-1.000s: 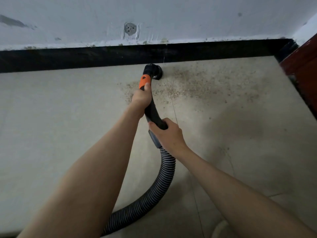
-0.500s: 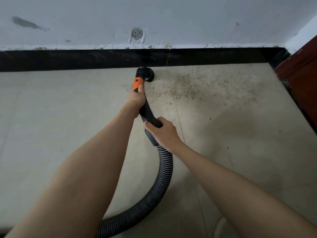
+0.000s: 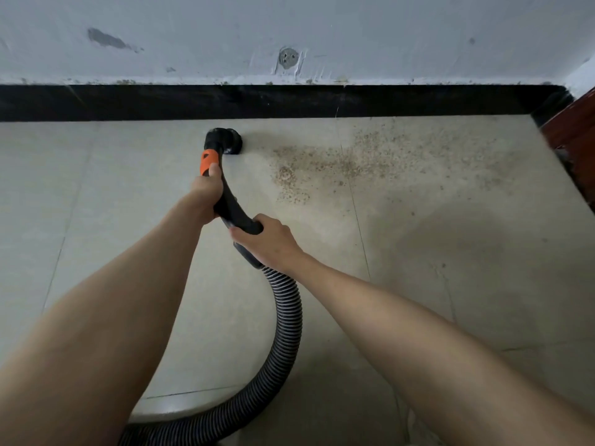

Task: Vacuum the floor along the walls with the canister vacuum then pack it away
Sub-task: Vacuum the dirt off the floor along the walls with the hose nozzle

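Two hands hold the vacuum's curved black handle (image 3: 236, 214): the left hand (image 3: 206, 191) is wrapped round it high up, just below the orange collar (image 3: 208, 161), and the right hand (image 3: 272, 243) is curled round the lower end, where the rigid tube meets the ribbed hose (image 3: 288, 317). Both grips are closed firmly on the handle. The round black nozzle (image 3: 227, 140) sits on the pale floor tile (image 3: 112, 175), just short of the black skirting board (image 3: 128, 103) and apart from it by a narrow strip of tile.

What matters for the coming stroke is that the scatter of brown grit (image 3: 322, 162) lies to the right of the nozzle, spread in a band running along the wall towards the corner beside the dark red panel (image 3: 576, 133). The handle's long axis points from the person towards the wall, so the sweep would likely go sideways, rightward, across that axis; the right hand is on the grit's side, though the left is nearer the nozzle.

The hose is corrugated grey and black, flexible, looping down and off to the lower left. The tiles look smooth and matt, with thin grout lines; the grit looks fine and loose. The painted wall (image 3: 386, 33) above is scuffed and patched.
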The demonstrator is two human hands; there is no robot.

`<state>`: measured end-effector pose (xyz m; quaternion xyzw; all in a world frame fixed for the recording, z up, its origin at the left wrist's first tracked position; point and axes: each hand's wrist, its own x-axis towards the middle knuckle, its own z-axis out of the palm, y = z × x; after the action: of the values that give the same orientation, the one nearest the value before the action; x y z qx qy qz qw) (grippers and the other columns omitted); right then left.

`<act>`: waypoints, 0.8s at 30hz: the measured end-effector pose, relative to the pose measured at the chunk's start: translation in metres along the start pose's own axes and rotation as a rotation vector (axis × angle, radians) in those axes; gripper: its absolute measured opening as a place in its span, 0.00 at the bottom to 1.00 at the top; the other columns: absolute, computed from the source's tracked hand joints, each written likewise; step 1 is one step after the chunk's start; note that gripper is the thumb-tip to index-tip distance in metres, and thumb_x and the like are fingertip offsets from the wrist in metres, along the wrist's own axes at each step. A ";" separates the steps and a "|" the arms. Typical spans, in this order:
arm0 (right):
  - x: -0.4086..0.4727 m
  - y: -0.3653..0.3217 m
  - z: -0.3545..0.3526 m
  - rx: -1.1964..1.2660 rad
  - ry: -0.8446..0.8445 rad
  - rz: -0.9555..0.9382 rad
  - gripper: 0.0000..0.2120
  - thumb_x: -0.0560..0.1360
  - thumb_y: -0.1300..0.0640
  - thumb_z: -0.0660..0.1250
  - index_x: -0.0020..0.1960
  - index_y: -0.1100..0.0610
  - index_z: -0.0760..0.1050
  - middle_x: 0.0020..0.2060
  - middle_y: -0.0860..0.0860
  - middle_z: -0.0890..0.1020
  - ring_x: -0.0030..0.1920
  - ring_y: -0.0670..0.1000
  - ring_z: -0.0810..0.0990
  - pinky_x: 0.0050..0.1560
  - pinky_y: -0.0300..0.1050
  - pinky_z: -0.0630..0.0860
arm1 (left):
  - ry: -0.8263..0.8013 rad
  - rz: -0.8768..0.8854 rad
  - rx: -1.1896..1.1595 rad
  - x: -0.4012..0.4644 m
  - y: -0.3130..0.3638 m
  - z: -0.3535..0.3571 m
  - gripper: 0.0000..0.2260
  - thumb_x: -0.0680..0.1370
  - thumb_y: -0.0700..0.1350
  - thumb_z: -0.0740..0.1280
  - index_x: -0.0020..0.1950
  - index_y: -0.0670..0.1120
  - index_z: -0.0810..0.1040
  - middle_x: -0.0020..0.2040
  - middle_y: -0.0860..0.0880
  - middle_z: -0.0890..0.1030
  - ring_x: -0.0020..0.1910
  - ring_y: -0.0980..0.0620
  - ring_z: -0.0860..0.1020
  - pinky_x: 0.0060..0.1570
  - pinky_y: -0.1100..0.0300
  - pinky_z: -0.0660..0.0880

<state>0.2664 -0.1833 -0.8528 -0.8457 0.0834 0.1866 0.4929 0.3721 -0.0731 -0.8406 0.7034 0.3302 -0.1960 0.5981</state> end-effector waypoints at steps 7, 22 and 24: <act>-0.019 0.024 -0.015 0.074 0.046 0.043 0.17 0.71 0.39 0.66 0.40 0.53 0.68 0.36 0.49 0.78 0.37 0.50 0.78 0.34 0.43 0.69 | -0.116 0.033 0.104 -0.016 -0.005 0.030 0.23 0.82 0.56 0.53 0.67 0.39 0.64 0.52 0.40 0.75 0.52 0.41 0.78 0.53 0.47 0.76; -0.034 0.062 -0.064 0.224 0.291 0.167 0.14 0.73 0.41 0.66 0.40 0.51 0.71 0.34 0.46 0.77 0.35 0.44 0.76 0.32 0.37 0.68 | -0.299 0.128 0.253 -0.044 0.008 0.125 0.24 0.82 0.57 0.53 0.66 0.38 0.65 0.54 0.40 0.74 0.56 0.40 0.76 0.60 0.45 0.74; -0.036 0.067 -0.070 0.249 0.322 0.178 0.14 0.73 0.41 0.66 0.40 0.52 0.71 0.34 0.46 0.77 0.35 0.44 0.77 0.32 0.37 0.68 | -0.321 0.145 0.271 -0.046 0.009 0.139 0.21 0.82 0.56 0.52 0.62 0.39 0.66 0.55 0.39 0.74 0.57 0.39 0.76 0.60 0.45 0.74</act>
<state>0.2284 -0.2785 -0.8614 -0.7864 0.2577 0.0801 0.5556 0.3621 -0.2188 -0.8323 0.7590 0.1500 -0.3047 0.5555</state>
